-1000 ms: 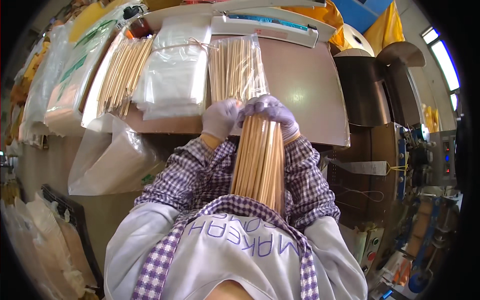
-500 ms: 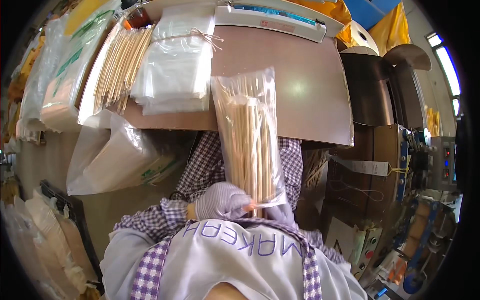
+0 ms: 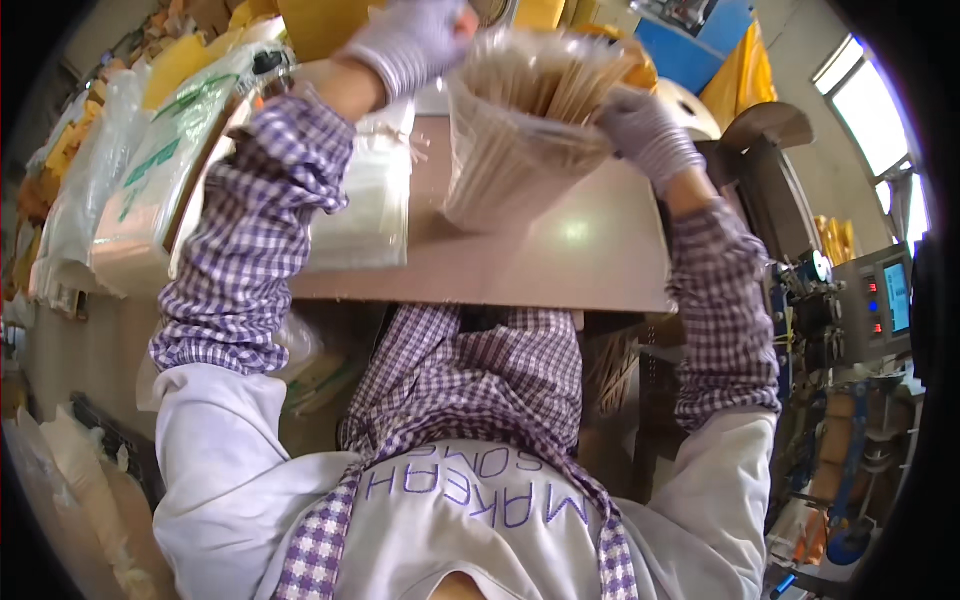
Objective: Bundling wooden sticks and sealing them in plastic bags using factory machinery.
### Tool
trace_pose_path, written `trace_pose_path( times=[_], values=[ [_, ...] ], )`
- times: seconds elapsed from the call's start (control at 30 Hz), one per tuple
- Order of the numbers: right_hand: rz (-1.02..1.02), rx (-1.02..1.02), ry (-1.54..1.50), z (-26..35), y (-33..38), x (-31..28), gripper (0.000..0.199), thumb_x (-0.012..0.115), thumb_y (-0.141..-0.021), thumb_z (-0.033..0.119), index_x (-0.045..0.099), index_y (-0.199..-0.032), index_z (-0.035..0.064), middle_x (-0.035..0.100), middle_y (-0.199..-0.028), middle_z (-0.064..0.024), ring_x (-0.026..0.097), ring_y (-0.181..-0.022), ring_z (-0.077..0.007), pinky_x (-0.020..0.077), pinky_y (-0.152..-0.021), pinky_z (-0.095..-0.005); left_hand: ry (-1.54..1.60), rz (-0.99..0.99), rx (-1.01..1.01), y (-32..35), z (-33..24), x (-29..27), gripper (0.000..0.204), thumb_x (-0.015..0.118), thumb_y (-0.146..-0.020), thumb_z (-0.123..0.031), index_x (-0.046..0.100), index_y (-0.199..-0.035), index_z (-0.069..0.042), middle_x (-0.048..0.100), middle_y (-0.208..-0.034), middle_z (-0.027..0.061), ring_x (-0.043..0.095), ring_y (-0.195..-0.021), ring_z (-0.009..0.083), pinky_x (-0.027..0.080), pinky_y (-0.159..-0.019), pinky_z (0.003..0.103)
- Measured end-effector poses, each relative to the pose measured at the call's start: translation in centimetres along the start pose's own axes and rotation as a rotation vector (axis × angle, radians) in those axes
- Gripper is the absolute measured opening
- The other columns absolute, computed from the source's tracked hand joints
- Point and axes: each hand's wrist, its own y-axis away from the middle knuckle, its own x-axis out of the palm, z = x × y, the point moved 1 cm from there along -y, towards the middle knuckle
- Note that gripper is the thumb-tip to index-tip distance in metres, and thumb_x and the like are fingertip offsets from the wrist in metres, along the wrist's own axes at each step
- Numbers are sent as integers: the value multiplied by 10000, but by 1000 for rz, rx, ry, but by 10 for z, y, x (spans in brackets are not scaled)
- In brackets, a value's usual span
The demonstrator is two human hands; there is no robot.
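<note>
Bag of wooden sticks (image 3: 520, 130) above brown table (image 3: 560, 260), cluttered workshop around.

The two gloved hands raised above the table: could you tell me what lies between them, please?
In the head view, a clear bag of thin wooden sticks lies between the left hand and right hand; both grip its top.

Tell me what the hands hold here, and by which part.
Both gloved hands hold a clear bag of wooden sticks raised over the table. The left hand and right hand grip its open top edge, one on each side.
</note>
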Motion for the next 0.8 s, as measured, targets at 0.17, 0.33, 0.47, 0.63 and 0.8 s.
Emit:
trace_pose_path(
  times=[0.17, 0.33, 0.47, 0.63, 0.8],
  values=[
    [-102, -264, 353, -12, -35, 15, 167, 563, -775, 193, 650, -773, 51, 575, -601, -24, 541, -514, -121, 461, -496, -252, -171, 99, 12, -12, 32, 17, 188, 484, -822, -215, 609, -802, -76, 588, -682, 87, 573, -646, 205, 467, -617, 324],
    [-577, -720, 337, 51, 1, -52, 124, 571, -790, 133, 598, -720, 35, 524, -560, -15, 470, -476, -134, 433, -485, -251, 832, 370, 68, -27, 23, -45, 248, 494, -816, -224, 592, -761, -4, 610, -675, 129, 581, -509, 171, 467, -429, 313],
    [-12, -171, 10, -11, -19, -12, 105, 598, -750, 68, 647, -840, 42, 605, -657, 12, 480, -482, -107, 418, -463, -242, 204, 234, -197, -2, -6, -25, 167, 508, -837, -134, 612, -851, -4, 518, -548, 40, 508, -458, 101, 460, -435, 253],
    [-127, -201, -157, 17, -26, -29, 137, 607, -773, 74, 657, -889, 23, 581, -631, 20, 471, -508, -33, 403, -477, -170, 544, 70, -273, -12, 24, -12, 191, 535, -846, -191, 628, -915, -39, 531, -586, 4, 504, -502, 68, 448, -462, 219],
    [-254, -248, -208, -5, -74, -27, 110, 601, -773, 60, 652, -856, 10, 574, -639, 13, 466, -510, -39, 409, -481, -174, 1395, -348, -125, 15, 40, 84, 1007, 747, -677, -201, 39, -1367, -11, 456, -1198, 106, 476, -1035, 150, 456, -813, 275]
  ],
)
